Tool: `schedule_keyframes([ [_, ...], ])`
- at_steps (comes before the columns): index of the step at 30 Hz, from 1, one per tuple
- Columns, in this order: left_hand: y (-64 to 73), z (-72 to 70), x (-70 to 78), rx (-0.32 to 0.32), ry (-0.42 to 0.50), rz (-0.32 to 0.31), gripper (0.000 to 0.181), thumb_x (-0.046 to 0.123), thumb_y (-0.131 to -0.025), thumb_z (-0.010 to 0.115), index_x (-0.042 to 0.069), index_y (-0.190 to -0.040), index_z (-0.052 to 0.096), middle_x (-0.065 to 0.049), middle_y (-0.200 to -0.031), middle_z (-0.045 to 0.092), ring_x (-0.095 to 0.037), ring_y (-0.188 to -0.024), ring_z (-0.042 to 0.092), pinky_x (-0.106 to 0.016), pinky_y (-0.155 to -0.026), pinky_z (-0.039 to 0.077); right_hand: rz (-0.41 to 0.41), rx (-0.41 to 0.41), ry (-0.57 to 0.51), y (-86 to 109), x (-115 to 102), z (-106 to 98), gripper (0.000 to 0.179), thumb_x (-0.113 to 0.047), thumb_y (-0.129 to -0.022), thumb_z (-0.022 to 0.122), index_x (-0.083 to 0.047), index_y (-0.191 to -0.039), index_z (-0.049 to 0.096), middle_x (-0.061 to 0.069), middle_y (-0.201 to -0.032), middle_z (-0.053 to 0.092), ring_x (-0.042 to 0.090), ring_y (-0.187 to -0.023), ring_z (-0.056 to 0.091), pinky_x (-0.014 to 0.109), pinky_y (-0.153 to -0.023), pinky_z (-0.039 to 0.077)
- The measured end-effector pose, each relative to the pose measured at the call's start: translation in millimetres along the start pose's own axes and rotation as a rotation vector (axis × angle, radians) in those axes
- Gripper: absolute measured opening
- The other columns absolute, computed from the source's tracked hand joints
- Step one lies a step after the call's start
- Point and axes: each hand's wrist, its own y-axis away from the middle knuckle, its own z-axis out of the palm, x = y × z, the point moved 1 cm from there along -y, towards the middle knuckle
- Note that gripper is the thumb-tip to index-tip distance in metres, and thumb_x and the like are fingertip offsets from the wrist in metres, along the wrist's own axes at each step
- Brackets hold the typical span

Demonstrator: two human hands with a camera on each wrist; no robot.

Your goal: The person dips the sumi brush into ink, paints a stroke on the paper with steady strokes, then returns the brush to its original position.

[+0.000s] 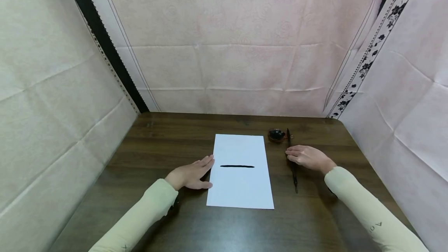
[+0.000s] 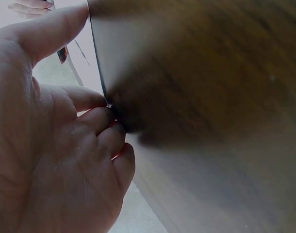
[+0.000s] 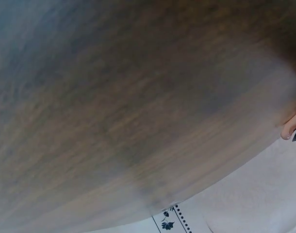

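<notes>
A white sheet of paper (image 1: 239,189) lies on the brown table and bears one black horizontal stroke (image 1: 237,166). My left hand (image 1: 191,174) rests at the sheet's left edge, thumb spread from the fingers; its palm side (image 2: 65,141) fills much of the left wrist view. To the right of the sheet, my right hand (image 1: 308,157) pinches a dark writing brush (image 1: 294,174) near its middle. The brush lies lengthwise, one end beside a small dish of black ink (image 1: 276,135). Only a fingertip (image 3: 288,131) and a dark pointed end show in the right wrist view.
Wood-grained tabletop (image 1: 168,221) surrounds the sheet. Pale cloth (image 1: 227,69) hangs behind the table's far edge and along both sides, with a black band (image 1: 105,42) at left and a floral border (image 1: 367,61) at right.
</notes>
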Motion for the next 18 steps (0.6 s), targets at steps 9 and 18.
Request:
schedule_keyframes([
  [9, -0.2, 1.0, -4.9, 0.01, 0.025, 0.017, 0.091, 0.05, -0.106, 0.056, 0.004, -0.17, 0.01, -0.013, -0.18, 0.003, -0.029, -0.168, 0.008, -0.05, -0.135, 0.02, 0.009, 0.028, 0.023, 0.0, -1.0, 0.1, 0.042, 0.005, -0.083, 0.077, -0.006, -0.124, 0.075, 0.011, -0.131, 0.075, 0.026, -0.121, 0.072, 0.038, -0.098, 0.061],
  [18, 1.8, 1.0, -8.9, 0.016, 0.055, 0.016, 0.092, 0.053, -0.107, 0.053, 0.003, -0.169, 0.008, -0.014, -0.18, 0.001, -0.031, -0.168, 0.007, -0.051, -0.135, 0.019, 0.117, -0.001, 0.011, -1.8, 0.3, -18.4, 0.053, 0.007, -0.082, 0.08, -0.002, -0.133, 0.07, 0.014, -0.138, 0.071, 0.028, -0.128, 0.069, 0.041, -0.104, 0.059],
])
